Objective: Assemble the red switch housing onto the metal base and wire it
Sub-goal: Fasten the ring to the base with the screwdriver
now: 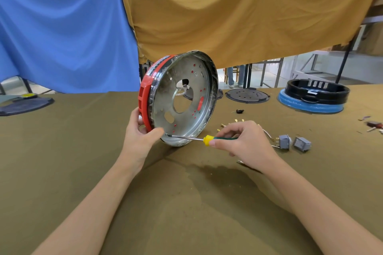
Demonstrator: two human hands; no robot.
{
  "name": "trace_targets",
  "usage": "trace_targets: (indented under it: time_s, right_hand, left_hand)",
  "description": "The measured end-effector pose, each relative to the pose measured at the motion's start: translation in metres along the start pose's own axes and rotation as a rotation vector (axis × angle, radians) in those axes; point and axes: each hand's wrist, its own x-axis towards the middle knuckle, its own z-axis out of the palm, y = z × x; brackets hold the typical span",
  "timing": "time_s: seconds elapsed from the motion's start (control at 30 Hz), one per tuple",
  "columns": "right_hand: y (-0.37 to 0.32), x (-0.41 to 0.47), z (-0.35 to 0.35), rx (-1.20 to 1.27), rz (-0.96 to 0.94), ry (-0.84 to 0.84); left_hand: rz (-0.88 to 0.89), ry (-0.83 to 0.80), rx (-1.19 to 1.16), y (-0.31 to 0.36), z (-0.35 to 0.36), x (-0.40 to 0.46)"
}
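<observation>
The round metal base (pixel 204 80) stands on its edge on the table, its open face turned towards me and to the right. The red housing (pixel 145 97) sits against its back as a ring. My left hand (pixel 141 130) grips the lower left rim, thumb on the metal edge, fingers behind the red ring. My right hand (pixel 242 141) holds a screwdriver (pixel 199 138) with a yellow and green handle. Its tip touches the base's lower left rim beside my left thumb. Two grey switches (pixel 294 143) with wires lie to the right.
Brass terminals (pixel 230 123) and a small black part (pixel 240 111) lie behind my right hand. A black ring on a blue disc (pixel 313 97) stands at the far right, dark round plates at the back (pixel 246 95) and far left (pixel 24 103). Blue and ochre cloths hang behind.
</observation>
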Motion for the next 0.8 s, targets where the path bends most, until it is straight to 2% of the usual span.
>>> trace_targets:
  time_s: [0.27, 0.8]
  right_hand:
    - [-0.0022, -0.0018, -0.0034, -0.01, -0.02, 0.036]
    - [-0.0022, -0.0016, -0.0022, -0.087, -0.026, 0.011]
  left_hand:
    - [-0.046, -0.019, -0.035, 0.0019, 0.0003, -0.0016]
    - [-0.215, 0.085, -0.257, 0.0012, 0.0008, 0.0012]
